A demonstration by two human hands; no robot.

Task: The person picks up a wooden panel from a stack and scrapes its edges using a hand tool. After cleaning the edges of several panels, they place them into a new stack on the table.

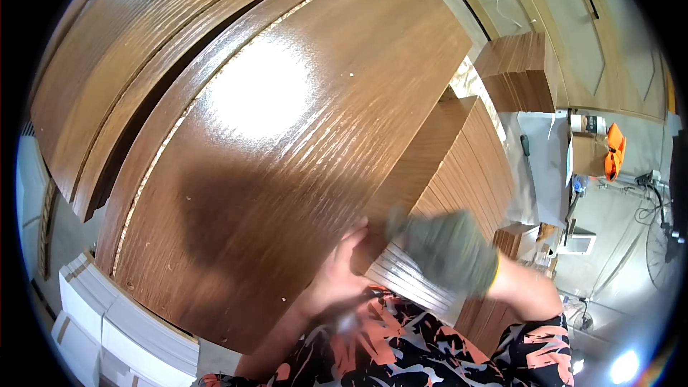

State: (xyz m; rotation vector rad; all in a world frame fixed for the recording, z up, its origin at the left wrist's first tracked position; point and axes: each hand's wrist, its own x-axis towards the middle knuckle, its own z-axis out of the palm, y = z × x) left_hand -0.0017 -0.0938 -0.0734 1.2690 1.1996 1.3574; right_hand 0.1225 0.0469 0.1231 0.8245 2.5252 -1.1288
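Note:
A stack of narrow brown boards (469,154) stands on edge along the right side of a large glossy wood-grain panel (401,36). My bare left hand (335,276) is at the stack's near end, its thumb and fingers around the corner of a brown board (368,252). Over the stack's near part is my right hand (451,252), in a grey-green work glove with a yellow cuff. Motion blurs it and its fingers are smeared. White-looking strips (408,278) show beneath the glove, light streaking along them.
Another block of brown boards (519,68) stands at the far right, a smaller pile (516,240) nearer. A screwdriver (525,145) and an orange item (614,152) lie beyond. White panels (129,322) are stacked at lower left; more brown panels (143,36) are at upper left.

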